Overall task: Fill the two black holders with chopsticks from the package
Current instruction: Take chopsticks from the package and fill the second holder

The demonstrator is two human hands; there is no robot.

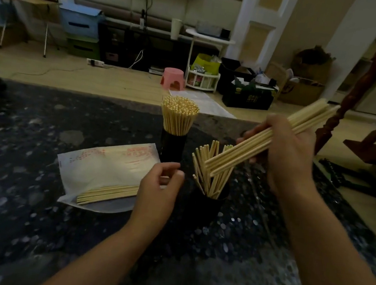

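Observation:
Two black holders stand on the dark speckled table [26,216]. The far holder [172,147] is packed tight with upright chopsticks. The near holder [207,205] has several chopsticks leaning loosely in it. My right hand [286,156] grips a bundle of chopsticks [235,158], tilted with its lower tips just above the near holder. My left hand [158,189] hovers between the package and the near holder, fingers loosely curled, holding nothing I can see. The white package [106,167] lies flat at left with several chopsticks [107,195] sticking out of its open end.
The table's far edge runs behind the holders; its right edge falls away near my right forearm. Beyond lie a pink stool [173,78], boxes and bags on the floor. A dark wooden stand [362,94] rises at right.

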